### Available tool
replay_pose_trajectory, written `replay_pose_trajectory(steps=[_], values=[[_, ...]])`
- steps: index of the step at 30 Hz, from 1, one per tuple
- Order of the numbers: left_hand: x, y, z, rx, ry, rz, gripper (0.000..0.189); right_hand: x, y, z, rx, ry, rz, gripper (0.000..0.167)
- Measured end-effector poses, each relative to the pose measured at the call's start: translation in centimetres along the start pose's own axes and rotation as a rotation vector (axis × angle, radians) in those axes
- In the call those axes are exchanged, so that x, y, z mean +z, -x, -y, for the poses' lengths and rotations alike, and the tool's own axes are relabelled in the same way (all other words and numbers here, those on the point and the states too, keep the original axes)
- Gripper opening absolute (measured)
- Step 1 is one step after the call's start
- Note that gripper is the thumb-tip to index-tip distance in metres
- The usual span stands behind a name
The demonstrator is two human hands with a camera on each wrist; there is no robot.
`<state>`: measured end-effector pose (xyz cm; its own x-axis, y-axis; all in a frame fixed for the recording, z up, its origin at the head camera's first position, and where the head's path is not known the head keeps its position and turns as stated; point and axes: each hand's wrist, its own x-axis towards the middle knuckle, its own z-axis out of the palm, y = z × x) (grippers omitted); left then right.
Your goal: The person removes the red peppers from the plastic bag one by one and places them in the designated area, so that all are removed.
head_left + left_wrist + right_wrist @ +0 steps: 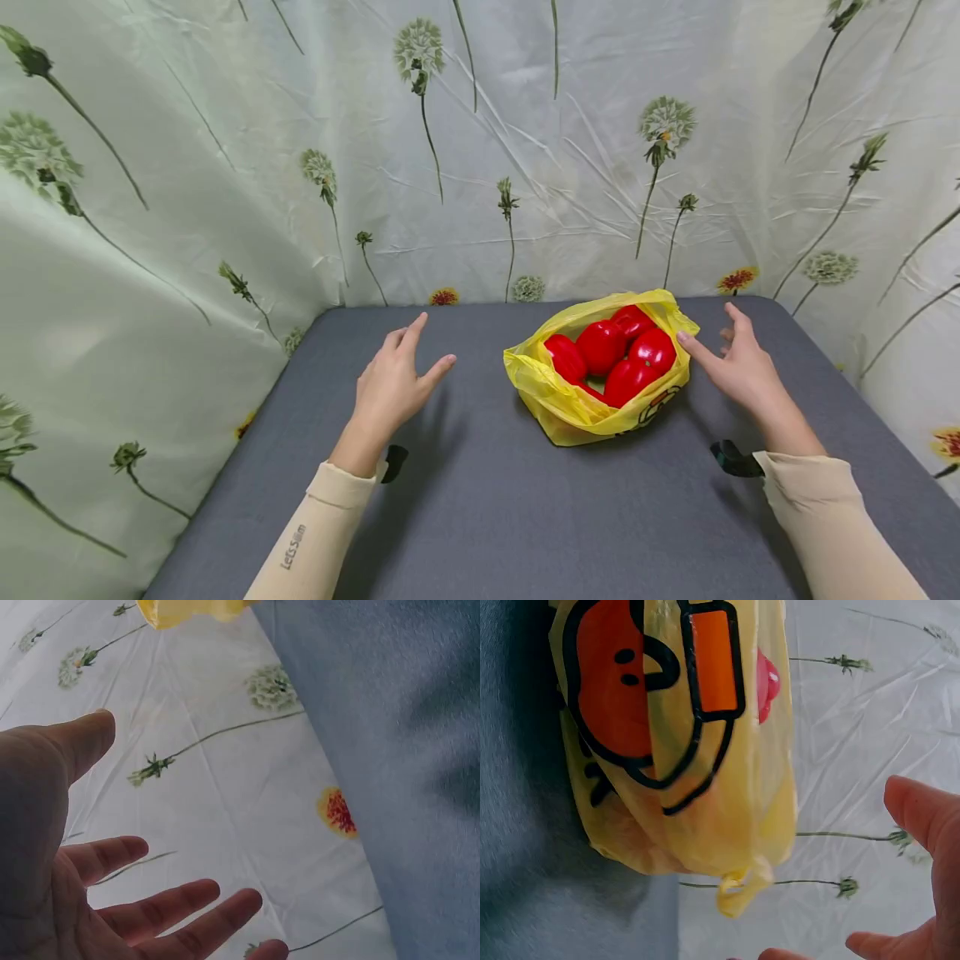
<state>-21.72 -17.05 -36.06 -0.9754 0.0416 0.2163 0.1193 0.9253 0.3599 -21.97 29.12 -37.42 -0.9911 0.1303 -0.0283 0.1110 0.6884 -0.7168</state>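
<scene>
A yellow plastic bag stands on the table with its mouth wide apart. Inside it lie several shiny red tomatoes. In the right wrist view the bag shows a printed orange cartoon with black outlines and a twisted corner. My right hand hovers just beside the bag's right rim, thumb toward it, fingers spread and holding nothing; whether the thumb touches the rim I cannot tell. My left hand is held above the table, left of the bag and apart from it, its fingers loosely spread with nothing in them.
The grey table runs back to a pale curtain printed with dandelions, which also hangs along both sides. Dark straps stick out at the sleeve cuffs.
</scene>
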Motion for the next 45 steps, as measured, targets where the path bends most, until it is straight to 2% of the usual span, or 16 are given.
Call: replay_pose_trajectory(steps=[6,11,18,25,32,45], values=[[0.3,0.2,-0.3,0.029,0.058,-0.016,0.08,0.7,-0.7,-0.6,0.031,-0.105,0.01,0.11],[0.4,0.3,-0.7,0.046,0.085,-0.018,0.078,1.2,-1.3,-1.2,0.067,-0.185,0.051,0.111],[0.7,0.4,-1.1,0.068,0.115,-0.013,0.078,1.9,-1.9,-1.7,0.087,-0.217,0.08,0.111],[1.1,0.5,-1.5,0.101,0.127,-0.014,0.073,2.8,-2.4,-1.8,0.061,-0.286,0.048,0.108],[1.3,0.6,-2.2,0.128,0.149,-0.013,0.074,3.5,-2.8,-1.8,0.091,-0.317,0.034,0.106],[1.4,0.0,-3.6,0.188,0.15,-0.002,0.072,4.2,-3.5,-2.5,0.061,-0.402,0.099,0.101]])
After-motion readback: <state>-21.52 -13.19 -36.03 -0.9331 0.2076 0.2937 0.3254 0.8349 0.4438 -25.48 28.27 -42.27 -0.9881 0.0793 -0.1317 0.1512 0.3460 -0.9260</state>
